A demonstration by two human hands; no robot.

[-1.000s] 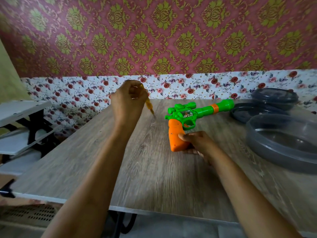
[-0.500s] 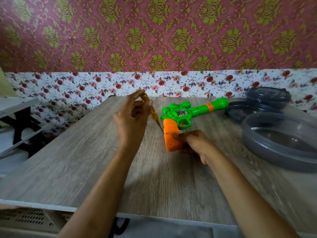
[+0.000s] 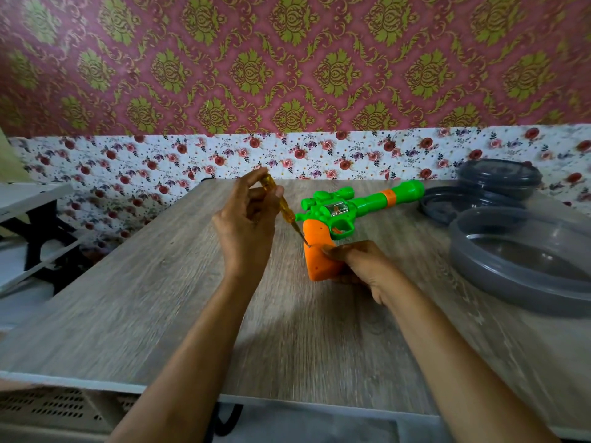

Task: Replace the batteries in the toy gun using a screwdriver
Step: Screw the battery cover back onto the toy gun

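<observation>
A green toy gun (image 3: 351, 209) with an orange grip lies on its side on the wooden table (image 3: 160, 298), barrel pointing to the far right. My right hand (image 3: 358, 266) holds the orange grip at its lower right, thumb pressed on its face. My left hand (image 3: 246, 228) pinches a yellow see-through screwdriver (image 3: 283, 207), tilted down to the right. Its metal tip touches the upper left of the orange grip, at a small screw hole. No batteries are in view.
Grey plastic containers sit at the right: a large round tub (image 3: 524, 260), a lid (image 3: 454, 206) behind it and a closed tub (image 3: 499, 177) at the back. A white shelf on a black frame (image 3: 28, 228) stands left of the table. Floral wallpaper backs the table.
My left hand has come down and to the right with the screwdriver, bringing its tip from mid-air onto the orange grip. My right hand has kept its hold on the grip.
</observation>
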